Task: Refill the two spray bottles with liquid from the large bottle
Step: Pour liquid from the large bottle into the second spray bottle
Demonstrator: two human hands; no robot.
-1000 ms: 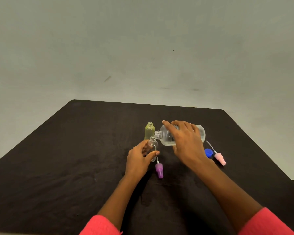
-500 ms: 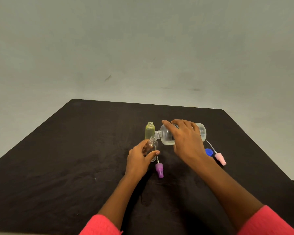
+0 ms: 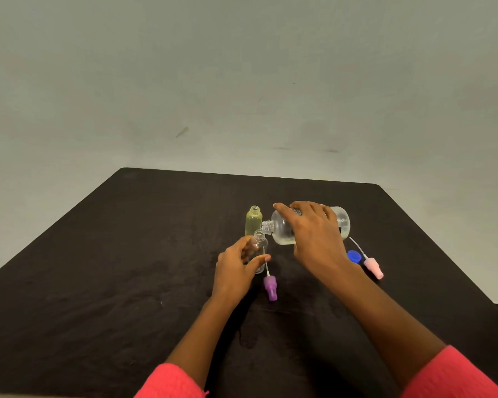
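Table [image 3: 127, 268]: black, matte, faint mottled grain, one darker blotch at the near middle. Wall [image 3: 242, 81]: pale grey-green, plain, w/ a few dark scuff marks [image 3: 182, 132]. Far small spray bottle [image 3: 253, 222]: yellow-green, see-through. Near small spray bottle [image 3: 260, 245]: colourless, clear. Large bottle [image 3: 282, 231]: clear, colourless liquid inside, small dark patches on its side, too blurred to read. Cap [image 3: 354, 256] to the right: solid bright blue. Pink spray head [image 3: 373, 267], furthest right: pale pink w/ white tube. Purple spray head [image 3: 270, 287], near middle: lilac w/ white tube. Sleeves [image 3: 170, 383] at near edge: coral pink-red, no pattern.
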